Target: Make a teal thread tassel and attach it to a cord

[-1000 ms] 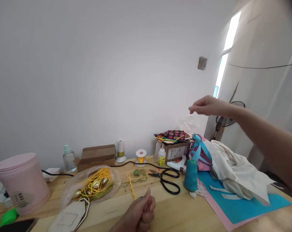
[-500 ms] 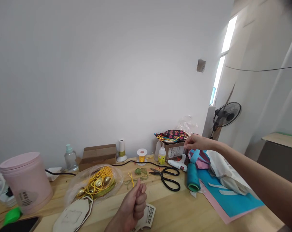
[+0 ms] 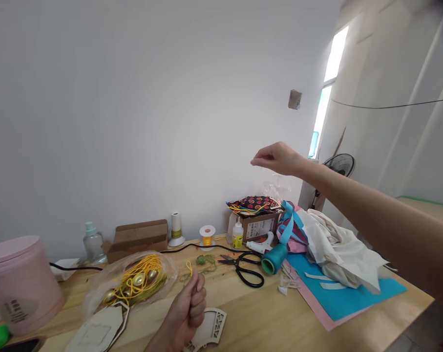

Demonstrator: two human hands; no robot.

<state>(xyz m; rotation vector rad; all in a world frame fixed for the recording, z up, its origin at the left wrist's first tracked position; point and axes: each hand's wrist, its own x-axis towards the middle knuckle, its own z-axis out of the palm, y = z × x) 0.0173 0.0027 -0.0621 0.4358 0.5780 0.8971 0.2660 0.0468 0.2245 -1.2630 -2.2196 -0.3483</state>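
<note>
My left hand (image 3: 192, 305) is closed low in the middle, thumb pressed against the curled fingers; whatever it holds is hidden. A small yellow cord loop (image 3: 189, 267) shows right beside the thumb; I cannot tell whether it is gripped. Under and beside this hand lies a pale wooden piece with lattice cutouts (image 3: 216, 325). My right hand (image 3: 274, 157) is raised in front of the wall, fingertips pinched together; anything between them is too thin to make out. Below it a teal thread spool (image 3: 278, 254) lies tilted near black-handled scissors (image 3: 245, 269).
Behind the scissors stand a glue bottle (image 3: 238, 235), a white glue gun (image 3: 261, 245) and a cardboard box (image 3: 258, 227). Blue felt (image 3: 360, 303) and white cloth (image 3: 338, 249) lie right. Left are a bag of yellow cords (image 3: 144, 278) and a pink bucket (image 3: 23, 288).
My right hand has risen from beside the cardboard box to well above it. The teal spool has turned and tipped leftward. My left hand stays closed; the view has shifted slightly right.
</note>
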